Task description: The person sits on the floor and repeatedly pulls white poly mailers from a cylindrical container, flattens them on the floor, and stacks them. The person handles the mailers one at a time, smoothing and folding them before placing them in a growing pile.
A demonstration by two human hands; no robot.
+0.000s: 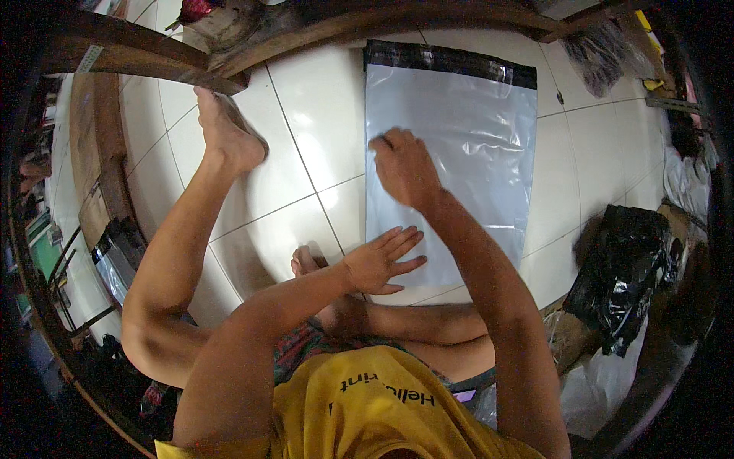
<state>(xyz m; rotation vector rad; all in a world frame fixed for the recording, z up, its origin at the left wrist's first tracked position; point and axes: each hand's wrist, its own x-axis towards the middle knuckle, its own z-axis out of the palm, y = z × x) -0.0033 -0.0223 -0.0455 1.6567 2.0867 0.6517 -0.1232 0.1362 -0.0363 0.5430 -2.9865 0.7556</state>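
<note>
A large pale plastic mailing bag [474, 153] with a black band along its far end lies flat on the tiled floor in front of me. Over the bag's near left corner is my left hand [386, 260], its fingers spread and nothing in its grasp. Farther up, above the bag's left part, my right hand [407, 170] is closed with the fingers curled in. Something small and dark shows by its fingers, but what it is cannot be made out. Light glints off creases in the plastic.
A crumpled black plastic bag [623, 268] lies at the right, with clear plastic [604, 382] below it. Wooden beams [382, 27] run across the far side. My bare foot [233, 145] rests on the tiles at the left. A clear bundle [600, 61] is at far right.
</note>
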